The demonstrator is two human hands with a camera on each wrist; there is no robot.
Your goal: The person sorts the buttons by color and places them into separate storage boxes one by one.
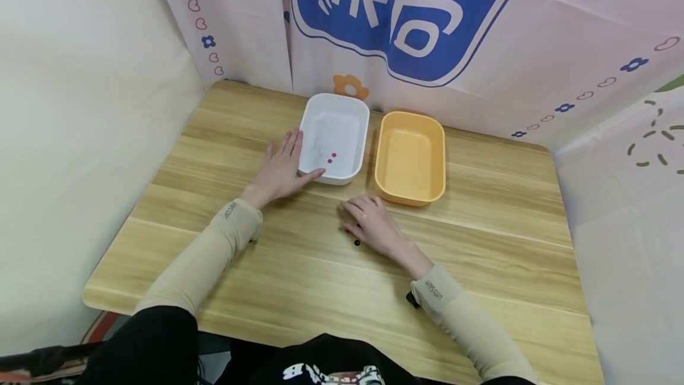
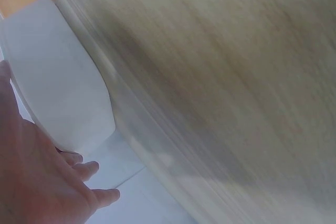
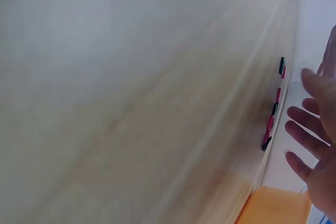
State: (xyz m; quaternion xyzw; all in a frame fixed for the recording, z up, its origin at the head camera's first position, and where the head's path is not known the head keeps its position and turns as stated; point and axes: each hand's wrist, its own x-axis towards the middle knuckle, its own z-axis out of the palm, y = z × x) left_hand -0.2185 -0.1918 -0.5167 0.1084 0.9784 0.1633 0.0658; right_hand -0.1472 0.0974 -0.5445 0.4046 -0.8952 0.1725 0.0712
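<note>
My left hand (image 1: 280,170) rests against the white bin (image 1: 333,178), its thumb on the front rim and its fingers stretched along the left side. Two small round red pieces (image 1: 333,155) lie inside that bin near the front. In the left wrist view the fingers reach round the bin's outer wall (image 2: 60,77). My right hand (image 1: 374,224) hovers low over several small red and black pieces, among them a black piece (image 1: 357,243); the hand partly hides them from the head view. In the right wrist view its fingers are spread loosely above the row of pieces (image 3: 274,109).
A yellow bin (image 1: 411,199) stands to the right of the white one, a narrow gap between them. Both sit on a wood-grain table (image 1: 299,290) near its back edge. Behind rises a printed cloth (image 1: 507,100). A black object (image 1: 412,299) shows at the right cuff.
</note>
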